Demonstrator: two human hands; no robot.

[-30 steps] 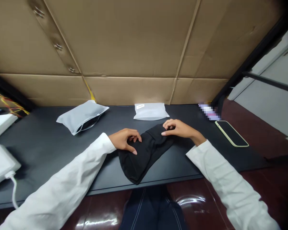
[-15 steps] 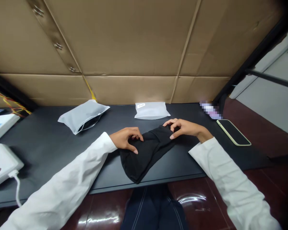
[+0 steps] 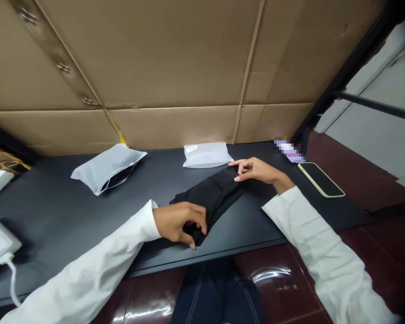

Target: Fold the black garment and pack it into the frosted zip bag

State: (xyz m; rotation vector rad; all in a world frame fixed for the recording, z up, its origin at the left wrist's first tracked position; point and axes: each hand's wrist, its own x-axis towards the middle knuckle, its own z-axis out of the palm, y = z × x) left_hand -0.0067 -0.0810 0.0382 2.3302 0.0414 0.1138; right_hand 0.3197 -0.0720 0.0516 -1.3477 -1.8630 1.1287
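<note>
A folded black cloth [image 3: 216, 189] lies slantwise on the dark table, its lower left end near the front edge. My left hand [image 3: 184, 222] is curled over that lower end, thumb and fingertips gripping the fabric. At the upper right end, my right hand [image 3: 254, 172] pinches the cloth between thumb and fingers, with the index finger stretched out along its top. Just behind the cloth is a flat frosted pouch [image 3: 207, 155] with a small white label. A fuller frosted pouch [image 3: 108, 167], its mouth gaping over something dark, rests farther left.
The black table [image 3: 70, 234] meets a cardboard wall [image 3: 182, 54] at the back. A phone in a pale green case [image 3: 321, 180] and a purple packet [image 3: 290, 152] lie at the right. At the left are a white device [image 3: 0, 243] with a cable, a white box and coloured wires.
My left hand has moved down from the cloth's upper left side to its lower end. My right hand stays at the other end, index finger now straighter. The view has shifted slightly.
</note>
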